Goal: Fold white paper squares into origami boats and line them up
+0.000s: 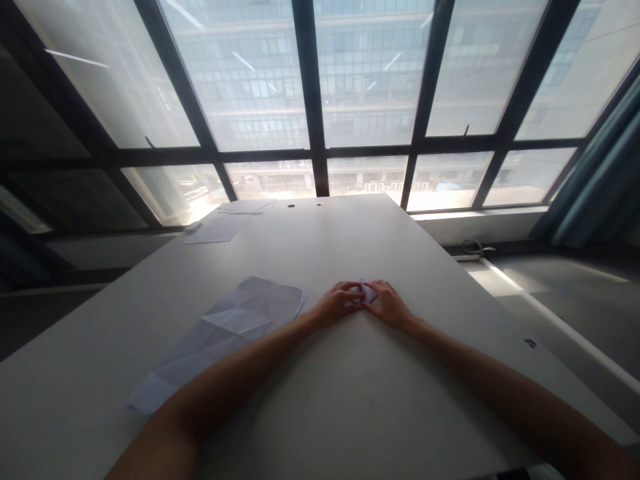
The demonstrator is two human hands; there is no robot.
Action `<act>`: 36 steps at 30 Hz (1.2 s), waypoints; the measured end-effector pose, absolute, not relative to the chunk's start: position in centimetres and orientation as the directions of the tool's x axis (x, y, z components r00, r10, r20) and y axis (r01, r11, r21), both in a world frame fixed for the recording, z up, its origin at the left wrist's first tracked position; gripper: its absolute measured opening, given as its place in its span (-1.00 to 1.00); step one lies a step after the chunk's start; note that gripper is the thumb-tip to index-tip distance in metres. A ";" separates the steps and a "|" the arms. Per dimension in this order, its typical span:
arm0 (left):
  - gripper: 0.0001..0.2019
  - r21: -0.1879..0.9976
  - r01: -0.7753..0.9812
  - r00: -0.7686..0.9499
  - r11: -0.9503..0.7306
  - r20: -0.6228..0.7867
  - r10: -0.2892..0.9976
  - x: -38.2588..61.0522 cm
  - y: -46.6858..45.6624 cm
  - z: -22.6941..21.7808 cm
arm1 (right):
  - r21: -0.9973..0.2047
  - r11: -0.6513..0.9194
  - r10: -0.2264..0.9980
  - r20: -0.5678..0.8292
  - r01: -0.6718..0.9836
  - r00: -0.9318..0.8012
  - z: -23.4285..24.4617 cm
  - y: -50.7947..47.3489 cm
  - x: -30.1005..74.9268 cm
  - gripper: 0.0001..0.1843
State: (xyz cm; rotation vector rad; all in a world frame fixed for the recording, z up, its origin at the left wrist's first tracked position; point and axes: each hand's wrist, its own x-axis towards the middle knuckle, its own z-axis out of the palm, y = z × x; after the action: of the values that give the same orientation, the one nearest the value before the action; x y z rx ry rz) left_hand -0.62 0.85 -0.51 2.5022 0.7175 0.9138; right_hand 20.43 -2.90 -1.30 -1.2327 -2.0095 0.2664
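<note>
Both my hands meet over a small folded piece of white paper (369,292) near the middle of the table. My left hand (336,301) grips its left side, fingers curled onto it. From the other side, my right hand (389,303) has its thumb and fingers closed on the paper's right part. The fingers cover much of the folded piece, so its full shape is hidden. Left of my left hand lies a large creased sheet of white paper (235,319), spread out with fold lines across it and partly behind my left forearm.
The white table (320,400) reaches toward tall windows. More paper sheets (215,230) lie at its far left edge. Two small holes sit near the far edge, and a small dark mark (530,343) is at the right. A coiled cable (473,248) rests beyond the table's right side.
</note>
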 end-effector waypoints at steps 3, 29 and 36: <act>-0.72 0.562 0.292 0.620 -0.774 0.505 0.601 -0.6 0.6 -0.4 | -0.633 0.556 0.820 0.526 0.538 -0.227 -0.7 -3.1 20.2 -0.45; -0.41 0.915 0.242 0.610 -0.323 0.115 0.784 -0.1 -0.2 1.7 | -0.938 0.282 0.947 0.238 0.203 -0.216 1.0 -3.5 19.5 -0.55; -0.41 0.928 0.227 0.581 -0.297 0.116 0.806 -0.2 -0.4 1.9 | -0.943 0.260 0.954 0.218 0.207 -0.205 1.3 -3.6 19.5 -0.57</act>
State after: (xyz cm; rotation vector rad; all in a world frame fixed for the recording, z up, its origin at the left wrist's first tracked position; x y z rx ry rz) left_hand -0.18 -0.39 1.89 1.8213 0.8420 0.7317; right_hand 19.47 -3.63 1.27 -1.0964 -1.6209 1.0305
